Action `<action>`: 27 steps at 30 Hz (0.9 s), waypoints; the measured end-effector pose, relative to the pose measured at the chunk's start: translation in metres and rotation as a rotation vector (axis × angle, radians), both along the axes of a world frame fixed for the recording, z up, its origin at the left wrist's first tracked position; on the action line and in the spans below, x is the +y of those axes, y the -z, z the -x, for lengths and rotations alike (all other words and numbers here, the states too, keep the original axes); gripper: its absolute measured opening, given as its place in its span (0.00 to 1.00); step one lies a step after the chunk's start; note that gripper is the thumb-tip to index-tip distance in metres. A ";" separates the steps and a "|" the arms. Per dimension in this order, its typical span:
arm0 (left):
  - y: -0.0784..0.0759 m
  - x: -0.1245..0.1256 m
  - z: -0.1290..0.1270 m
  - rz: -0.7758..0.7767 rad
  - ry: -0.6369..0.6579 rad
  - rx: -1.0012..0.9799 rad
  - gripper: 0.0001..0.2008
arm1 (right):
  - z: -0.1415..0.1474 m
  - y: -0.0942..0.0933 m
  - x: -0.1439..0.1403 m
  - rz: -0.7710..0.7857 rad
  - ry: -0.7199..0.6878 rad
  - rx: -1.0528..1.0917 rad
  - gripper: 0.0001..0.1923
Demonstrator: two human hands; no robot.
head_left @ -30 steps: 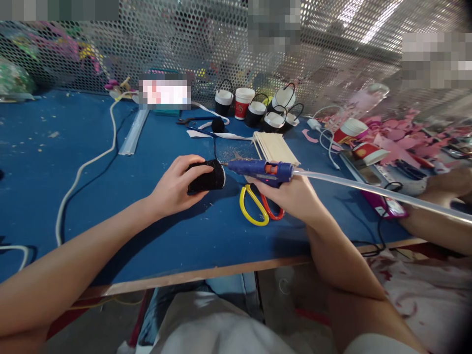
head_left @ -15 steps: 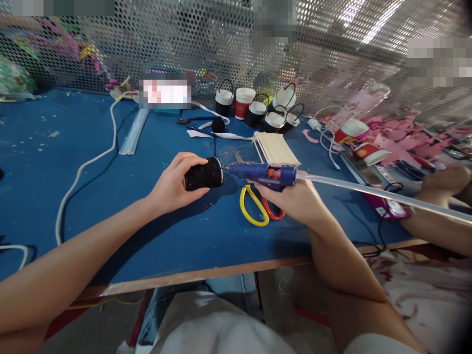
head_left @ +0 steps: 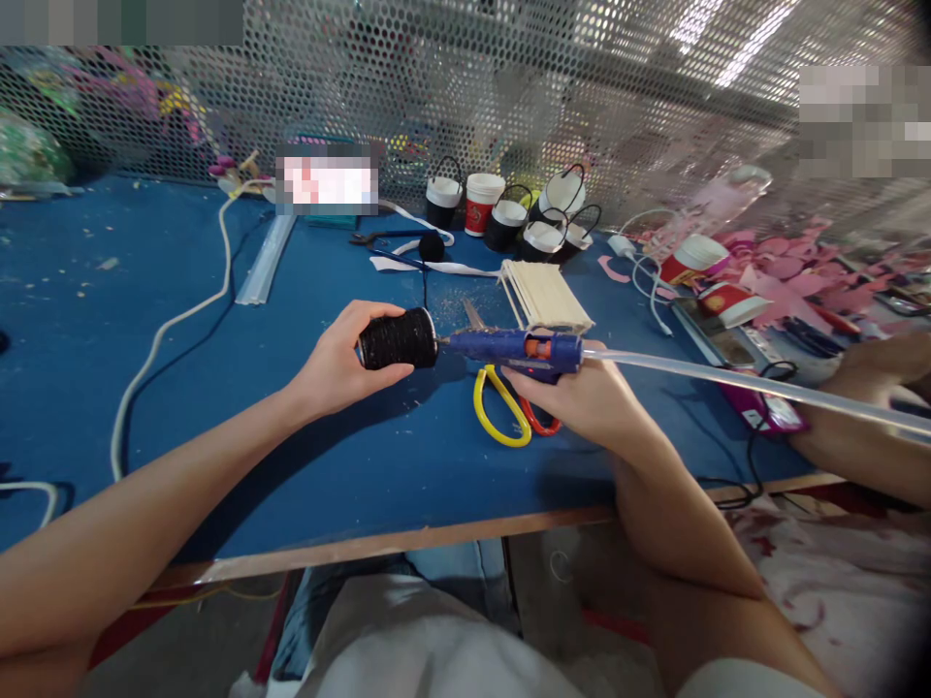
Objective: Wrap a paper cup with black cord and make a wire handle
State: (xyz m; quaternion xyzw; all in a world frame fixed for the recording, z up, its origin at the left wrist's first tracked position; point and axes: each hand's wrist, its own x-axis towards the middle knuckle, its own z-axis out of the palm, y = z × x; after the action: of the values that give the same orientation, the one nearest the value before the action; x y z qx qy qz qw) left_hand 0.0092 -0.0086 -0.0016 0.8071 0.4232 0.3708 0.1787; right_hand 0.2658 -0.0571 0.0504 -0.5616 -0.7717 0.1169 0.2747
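My left hand grips a small cup wrapped in black cord, lying sideways with its pale rim to the right. A black strand runs from it up to a black ball of cord. In my right hand is a blue hot glue gun, a long clear glue stick trailing from its back. The gun's nozzle meets or nearly touches the cup's rim. Scissors with yellow and red handles lie partly under the gun, beside a bundle of cream sticks or cord.
Several black-wrapped cups with handles and a red paper cup stand by the perforated metal screen. Clear glue sticks and a white cable lie left. Pink cutouts and another person's arm are at right.
The black-wrapped cup has turned and shifted slightly left in my left hand. The glue gun has dipped and moved a little left with it, its nozzle staying at the rim.
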 end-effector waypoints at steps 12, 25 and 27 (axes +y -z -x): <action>-0.002 0.001 0.000 0.151 -0.032 -0.078 0.29 | -0.001 -0.008 0.001 0.107 0.024 0.147 0.08; 0.007 0.005 -0.001 0.585 0.103 -0.624 0.25 | -0.053 -0.013 0.077 -0.089 0.509 -0.095 0.20; 0.006 0.004 -0.001 0.632 0.111 -0.700 0.24 | -0.060 -0.009 0.092 -0.036 0.566 -0.127 0.21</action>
State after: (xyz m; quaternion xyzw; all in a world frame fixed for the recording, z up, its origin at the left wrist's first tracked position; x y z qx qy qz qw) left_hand 0.0104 -0.0044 -0.0071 0.5612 0.3860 0.4634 0.5669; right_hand 0.3258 0.0348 0.0598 -0.7558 -0.6019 -0.0135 0.2576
